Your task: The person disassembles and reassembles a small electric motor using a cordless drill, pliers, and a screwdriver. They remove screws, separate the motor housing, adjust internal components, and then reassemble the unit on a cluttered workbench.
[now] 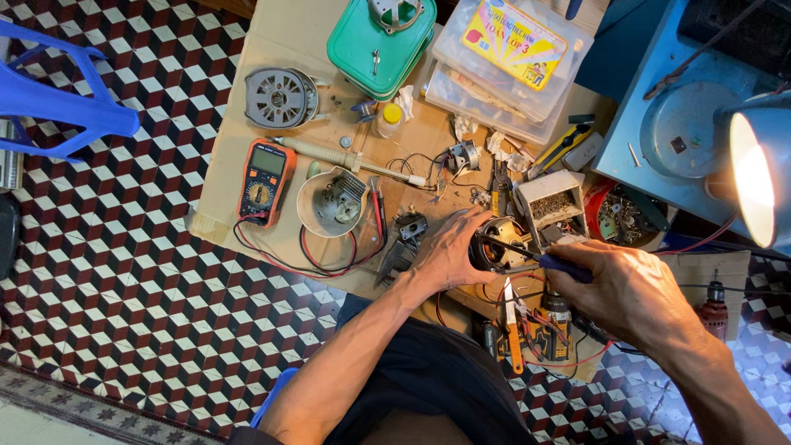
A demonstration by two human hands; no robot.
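Note:
My left hand [449,251] grips a round dark motor stator [499,244] with copper windings, held just above the cardboard sheet [288,33]. My right hand [630,288] is closed on a blue-handled screwdriver [560,265], its thin shaft reaching left into the stator. Both hands work close together at the sheet's front right corner.
An orange multimeter [264,181] with red and black leads, a white bowl-shaped motor housing [332,203], a metal rotor disc [282,98], a green lidded box [381,37], clear plastic cases [507,62], pliers [514,330] and a lit lamp [758,177] surround me. A blue plastic stool [58,95] stands left.

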